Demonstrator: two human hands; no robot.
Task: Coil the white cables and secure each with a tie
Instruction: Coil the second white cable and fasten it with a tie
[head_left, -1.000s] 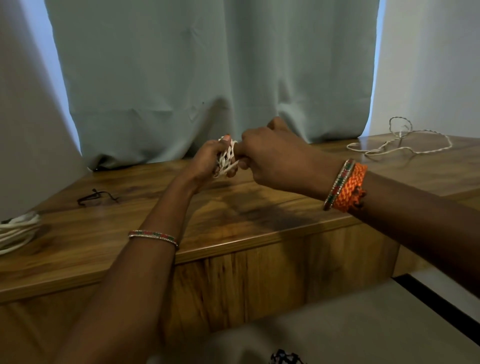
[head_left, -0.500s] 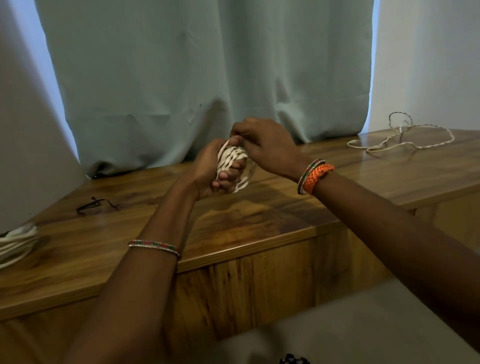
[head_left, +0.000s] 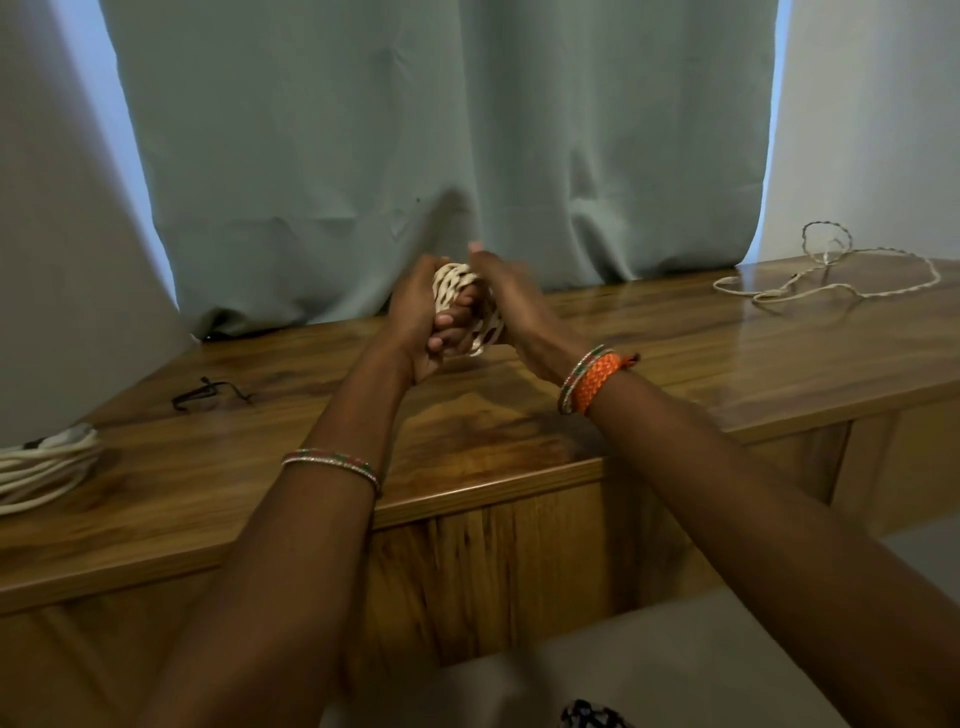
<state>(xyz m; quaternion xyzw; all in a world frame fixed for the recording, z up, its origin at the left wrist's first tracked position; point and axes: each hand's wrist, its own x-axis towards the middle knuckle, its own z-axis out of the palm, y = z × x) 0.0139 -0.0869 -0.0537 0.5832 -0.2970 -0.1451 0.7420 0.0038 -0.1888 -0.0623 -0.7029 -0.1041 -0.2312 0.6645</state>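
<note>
The left hand (head_left: 415, 317) fingers curl round a wound cable (head_left: 462, 280); the right hand (head_left: 511, 301) seems clamped on its far side. Left of them lies a coil (head_left: 47, 467); right, a loose cable (head_left: 831, 280) remains.

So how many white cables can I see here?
3: a coiled white cable gripped in both hands, a coiled bundle at the wooden table's left edge, a loose twisted cable far right.

A single head-worn view looks forward and down from the person's own height, close over a wooden table (head_left: 519, 447) whose near edge crosses the frame's middle. It faces a grey-green curtain (head_left: 415, 130) at the far side. The wide angle bows both edges.
</note>
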